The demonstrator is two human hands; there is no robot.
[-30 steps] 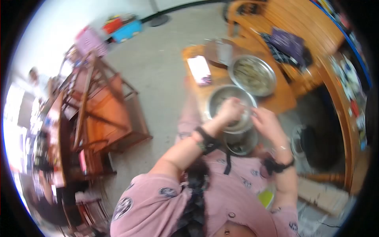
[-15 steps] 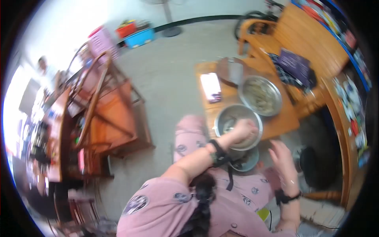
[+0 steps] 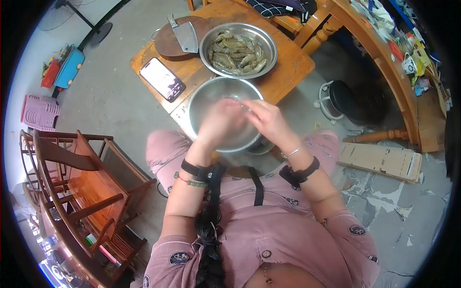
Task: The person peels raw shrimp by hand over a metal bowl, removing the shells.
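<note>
My left hand (image 3: 222,120) is over the large steel bowl (image 3: 198,103), smeared by motion, its fingers curled in toward the other hand. Beside it, my right hand (image 3: 270,121) has thumb and fingers pinched together, the fingertips meeting those of the left hand. Whatever is between them is too small and blurred to name. Behind this bowl stands a second steel bowl (image 3: 272,54), full of greyish-green raw shrimp (image 3: 235,52). The inside of the nearer bowl is largely hidden by my hands.
On the wooden table (image 3: 295,65) lie a phone (image 3: 162,79) with a lit screen and a round chopping board (image 3: 165,45) bearing a cleaver (image 3: 185,37). A wooden chair (image 3: 91,192) stands left, a black stool (image 3: 336,98) right. Flattened cardboard (image 3: 379,161) lies on the floor.
My right hand has come in from beside the bowl to meet the left over it; its spread fingers have closed. The view has turned, now looking more directly down on the bowls.
</note>
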